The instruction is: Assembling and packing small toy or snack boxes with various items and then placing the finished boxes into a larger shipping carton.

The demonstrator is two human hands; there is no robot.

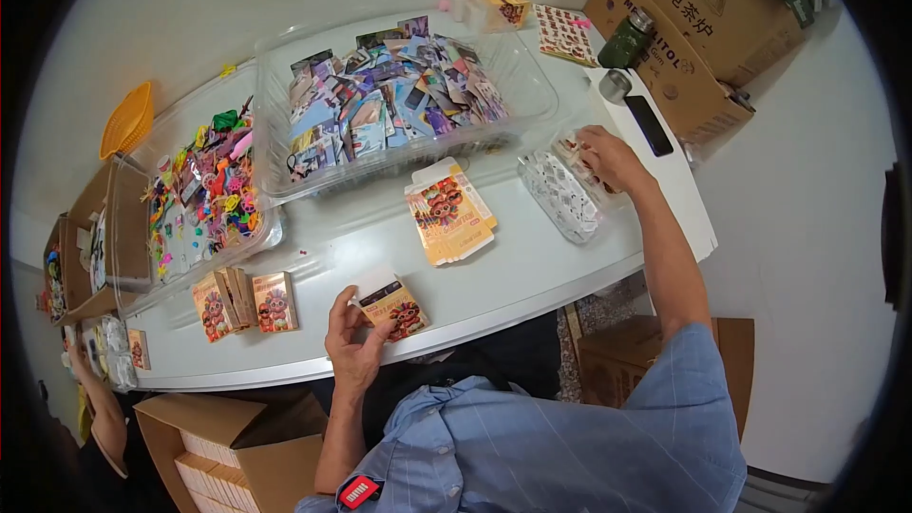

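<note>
My left hand [355, 340] grips a small orange card box [404, 319] near the table's front edge. The box has cartoon figures on it; its top is open, with something dark showing inside. At the right, my right hand [613, 160] dips into a clear plastic tray [587, 234], fingers bent together over its far compartment. What those fingers pinch, if anything, is hidden. Small white-and-dark packets [559, 192] fill the tray's nearer compartment. Between my hands lie flattened orange box blanks [446, 214]. To the left stand several filled boxes [275, 302] of the same kind.
A large clear bin of picture cards [380, 100] and another of colourful trinkets [204, 190] take up the back. A phone [649, 125], green bottle [627, 38] and cartons [698, 14] are at right. An open carton [214, 437] stands below. Another person's arm [103, 399] shows at left.
</note>
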